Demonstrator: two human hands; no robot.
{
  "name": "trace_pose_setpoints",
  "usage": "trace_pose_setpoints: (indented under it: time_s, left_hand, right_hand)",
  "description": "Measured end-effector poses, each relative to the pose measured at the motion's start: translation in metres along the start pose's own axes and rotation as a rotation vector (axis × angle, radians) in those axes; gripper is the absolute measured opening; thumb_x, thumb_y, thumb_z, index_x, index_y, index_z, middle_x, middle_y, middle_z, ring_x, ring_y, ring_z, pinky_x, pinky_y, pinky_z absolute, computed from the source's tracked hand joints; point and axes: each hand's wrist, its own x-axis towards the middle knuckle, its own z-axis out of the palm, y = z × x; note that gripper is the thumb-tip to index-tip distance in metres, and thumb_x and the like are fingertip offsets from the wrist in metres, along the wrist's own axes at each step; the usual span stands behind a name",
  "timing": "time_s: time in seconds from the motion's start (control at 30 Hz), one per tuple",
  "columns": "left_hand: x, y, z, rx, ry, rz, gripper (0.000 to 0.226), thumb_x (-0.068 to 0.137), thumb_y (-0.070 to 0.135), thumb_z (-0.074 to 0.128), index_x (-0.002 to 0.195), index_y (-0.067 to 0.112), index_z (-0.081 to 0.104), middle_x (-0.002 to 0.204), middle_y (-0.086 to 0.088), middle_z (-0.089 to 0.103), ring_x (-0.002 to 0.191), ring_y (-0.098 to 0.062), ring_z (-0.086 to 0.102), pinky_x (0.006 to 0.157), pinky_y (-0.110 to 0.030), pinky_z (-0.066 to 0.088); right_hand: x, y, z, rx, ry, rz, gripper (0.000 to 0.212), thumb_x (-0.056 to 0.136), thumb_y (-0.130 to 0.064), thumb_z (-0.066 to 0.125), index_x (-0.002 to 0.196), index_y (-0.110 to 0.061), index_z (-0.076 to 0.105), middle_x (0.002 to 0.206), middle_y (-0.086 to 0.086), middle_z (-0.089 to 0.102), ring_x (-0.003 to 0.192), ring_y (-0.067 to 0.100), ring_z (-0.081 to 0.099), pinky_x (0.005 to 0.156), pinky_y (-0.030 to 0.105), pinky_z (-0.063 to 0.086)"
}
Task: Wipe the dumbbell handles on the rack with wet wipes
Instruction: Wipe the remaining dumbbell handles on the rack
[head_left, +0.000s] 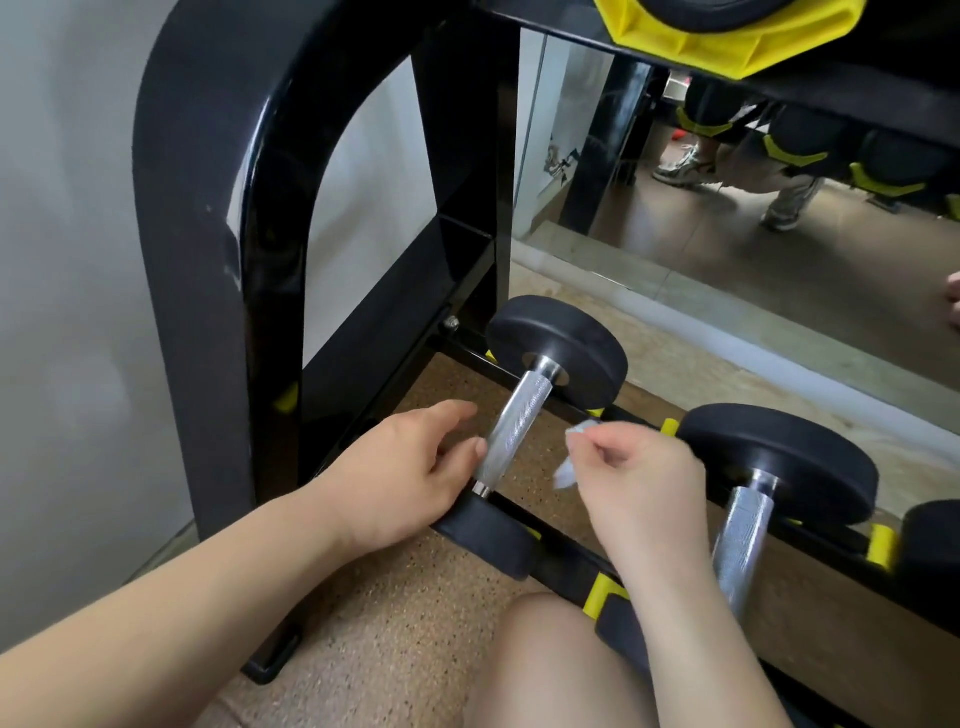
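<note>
Leftmost black rubber-headed dumbbell (558, 353) sits on the bottom tier of the glossy black steel rack (208, 260). Its knurled silver handle (514, 426) runs long-ways from the near rail up and away toward the mirror (727, 270). Left grip (410, 467) is loose and open, thumb right at the handle's near end, holding nothing. Right grip (639, 483) pinches a small crumpled white wet wipe (565, 474) just right of the handle, not touching it.

Light: bright, even and soft over my arms.
Glare: white streaks on the glossy rack frame (260, 171); sheen along the dumbbell handle (517, 426).
Shadows: faint, soft-edged under my left hand (400, 483).
Edges: straight lines bow with the wide lens.
Sharpness: slightly soft; mirror (727, 270) reflection hazy.
</note>
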Motion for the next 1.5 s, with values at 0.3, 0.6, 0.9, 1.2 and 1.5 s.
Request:
trace_pose_setpoints:
  time_s: [0.3,0.6,0.9,1.2,1.5]
  left_hand:
    - [-0.007,0.001,-0.002,0.017,0.000,0.065,0.040,0.108,0.042,0.045,0.144,0.033,0.058,0.125,0.009,0.072,0.113,-0.007,0.067,0.099,-0.031,0.052]
    - [-0.004,0.003,-0.001,0.061,-0.068,-0.012,0.039,0.107,0.045,0.037,0.119,0.018,0.063,0.108,-0.004,0.073,0.097,-0.018,0.068,0.090,-0.045,0.054]
    - [0.000,0.003,-0.001,0.075,-0.103,-0.046,0.036,0.107,0.039,0.042,0.117,0.012,0.062,0.109,-0.010,0.072,0.099,-0.023,0.066,0.094,-0.044,0.050]
    - [0.000,0.005,-0.002,0.091,-0.128,-0.044,0.037,0.109,0.040,0.038,0.120,0.016,0.064,0.114,-0.005,0.072,0.103,-0.018,0.066,0.095,-0.042,0.050]
    - [0.007,0.007,-0.005,0.096,-0.176,-0.059,0.031,0.107,0.032,0.041,0.120,0.018,0.065,0.120,-0.003,0.071,0.110,-0.018,0.063,0.099,-0.036,0.047]
  right_hand:
    - [0.005,-0.023,0.055,0.036,0.159,-0.059,0.017,0.099,-0.020,0.067,0.107,-0.021,0.082,0.079,-0.004,0.075,0.069,0.003,0.065,0.060,0.000,0.043]
    - [-0.023,-0.006,0.046,0.135,0.037,-0.141,0.018,0.095,-0.016,0.070,0.079,-0.016,0.079,0.064,0.002,0.067,0.063,0.022,0.064,0.061,0.040,0.053]
    - [0.005,-0.004,0.009,0.007,0.170,-0.037,0.024,0.095,-0.020,0.067,0.072,-0.020,0.073,0.057,-0.006,0.064,0.059,0.007,0.059,0.057,0.007,0.042]
    - [-0.010,-0.014,0.052,0.221,0.106,-0.106,0.017,0.096,-0.012,0.069,0.100,-0.022,0.082,0.093,-0.011,0.077,0.090,-0.002,0.070,0.078,0.018,0.056]
    - [-0.024,-0.025,0.012,0.267,-0.149,0.054,0.017,0.091,-0.018,0.072,0.079,-0.026,0.080,0.074,-0.011,0.075,0.075,0.004,0.070,0.074,0.029,0.057]
